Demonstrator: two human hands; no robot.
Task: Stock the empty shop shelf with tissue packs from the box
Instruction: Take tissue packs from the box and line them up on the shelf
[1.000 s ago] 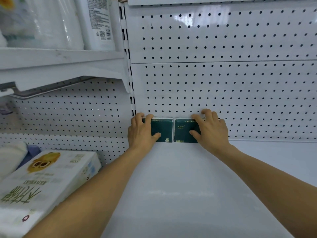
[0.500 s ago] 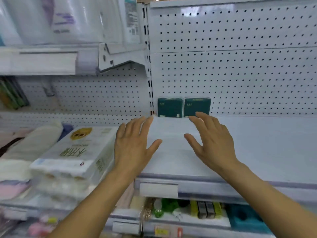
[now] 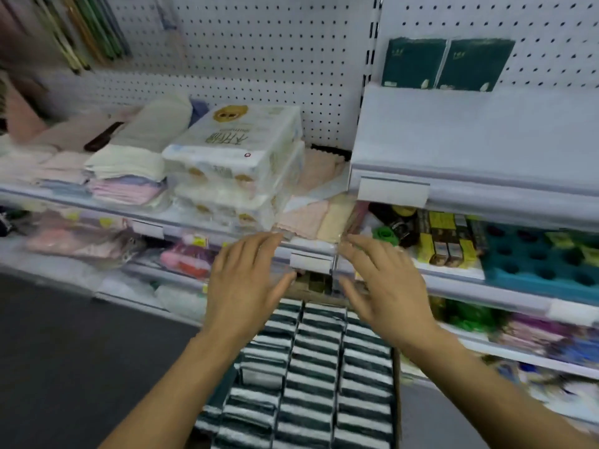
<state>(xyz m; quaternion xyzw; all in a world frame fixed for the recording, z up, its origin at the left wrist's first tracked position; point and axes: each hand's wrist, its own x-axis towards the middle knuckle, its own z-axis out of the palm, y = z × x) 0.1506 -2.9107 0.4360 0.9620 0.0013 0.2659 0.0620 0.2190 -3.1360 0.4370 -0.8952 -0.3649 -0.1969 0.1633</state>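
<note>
Left hand [image 3: 246, 280]: palm down, fingers straight and slightly spread, holding nothing; hangs above the far end of the box, over its left-hand row

Right hand [image 3: 385, 286]: palm down, fingers straight and spread, holding nothing; hangs above the far end of the box, over its right-hand row

Box [image 3: 396, 384]: open cardboard carton, low in the view beneath both forearms; filled with tissue packs [image 3: 311, 380] standing on edge in three rows, dark green and white edges upward; a gap shows in the left row. The packs lie just below and nearer the viewer than both hands; neither hand touches them

Shelf [image 3: 470, 137]: white, upper right, well above and apart from both hands; two dark green tissue packs [image 3: 445, 64] stand upright side by side, touching each other, at its back left corner against the perforated back panel [image 3: 551, 27]

Neighbouring shelf, left: stacked white tissue bundles [image 3: 240, 163] with a yellow cartoon face, beside folded towels [image 3: 126, 160]

Lower shelves: assorted small goods, blurred
</note>
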